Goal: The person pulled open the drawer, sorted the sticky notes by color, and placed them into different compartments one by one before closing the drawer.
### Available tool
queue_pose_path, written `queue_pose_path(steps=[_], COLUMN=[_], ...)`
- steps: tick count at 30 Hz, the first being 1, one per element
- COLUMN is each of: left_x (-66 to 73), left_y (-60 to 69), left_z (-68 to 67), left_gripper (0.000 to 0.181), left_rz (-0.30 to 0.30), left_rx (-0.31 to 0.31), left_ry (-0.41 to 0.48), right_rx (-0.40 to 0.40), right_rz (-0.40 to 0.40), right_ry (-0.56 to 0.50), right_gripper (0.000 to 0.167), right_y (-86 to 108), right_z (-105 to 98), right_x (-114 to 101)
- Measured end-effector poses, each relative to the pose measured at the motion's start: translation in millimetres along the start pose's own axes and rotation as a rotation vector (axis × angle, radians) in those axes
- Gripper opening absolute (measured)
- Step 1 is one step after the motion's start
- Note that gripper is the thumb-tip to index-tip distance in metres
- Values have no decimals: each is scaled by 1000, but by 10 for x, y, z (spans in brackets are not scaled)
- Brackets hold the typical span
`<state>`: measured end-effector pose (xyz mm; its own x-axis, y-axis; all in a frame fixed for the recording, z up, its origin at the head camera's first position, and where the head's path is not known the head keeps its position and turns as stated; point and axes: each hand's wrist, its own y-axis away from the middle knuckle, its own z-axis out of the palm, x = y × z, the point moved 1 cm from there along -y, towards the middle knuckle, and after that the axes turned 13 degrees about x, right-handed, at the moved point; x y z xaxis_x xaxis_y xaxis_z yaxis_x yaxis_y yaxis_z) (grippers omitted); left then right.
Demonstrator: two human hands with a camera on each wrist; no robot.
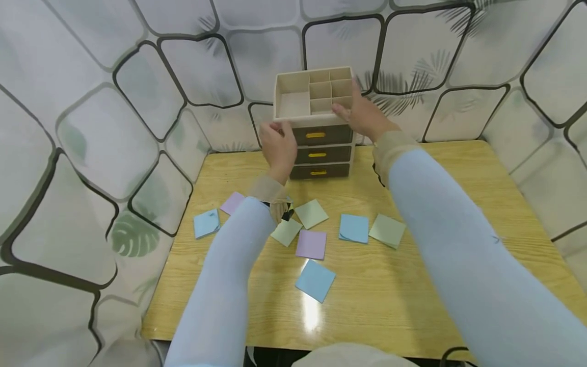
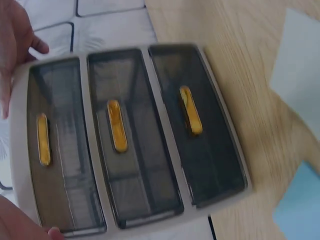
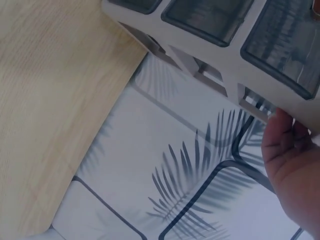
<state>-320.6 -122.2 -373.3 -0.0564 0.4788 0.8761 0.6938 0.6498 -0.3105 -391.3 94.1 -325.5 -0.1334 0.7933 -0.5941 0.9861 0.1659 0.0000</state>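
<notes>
A cream drawer organizer [image 1: 316,122] stands at the table's back edge, with three dark drawers [image 2: 120,135] and yellow handles on its front and a divided open tray on top. My right hand [image 1: 367,114] grips its upper right side, thumb over the tray's rim; in the right wrist view the fingers of this hand [image 3: 295,165] bend against the side wall [image 3: 200,75]. At the upper left front corner, my left hand [image 1: 281,148] holds the organizer with bent fingers. Part of that hand [image 2: 20,220] shows in the left wrist view.
Blue [image 1: 315,281], purple [image 1: 311,244] and green [image 1: 387,231] sticky-note pads lie on the wooden table [image 1: 390,306] in front of the organizer. Others, such as a blue pad [image 1: 206,224], lie near my left forearm. A patterned cloth [image 1: 270,51] hangs behind the table.
</notes>
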Motion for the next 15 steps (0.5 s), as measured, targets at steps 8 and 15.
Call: queue_pose_path(steps=[8, 15], left_x=[4, -11], left_y=[191, 246], left_z=[122, 187], left_gripper=[29, 48], left_rz=[-179, -400], left_rx=[-168, -280], left_ry=[35, 191], right_rx=[131, 166], right_rz=[138, 194], right_ry=[-42, -196], right_gripper=[105, 64], right_y=[93, 167], right_z=[-17, -41], right_x=[-34, 82])
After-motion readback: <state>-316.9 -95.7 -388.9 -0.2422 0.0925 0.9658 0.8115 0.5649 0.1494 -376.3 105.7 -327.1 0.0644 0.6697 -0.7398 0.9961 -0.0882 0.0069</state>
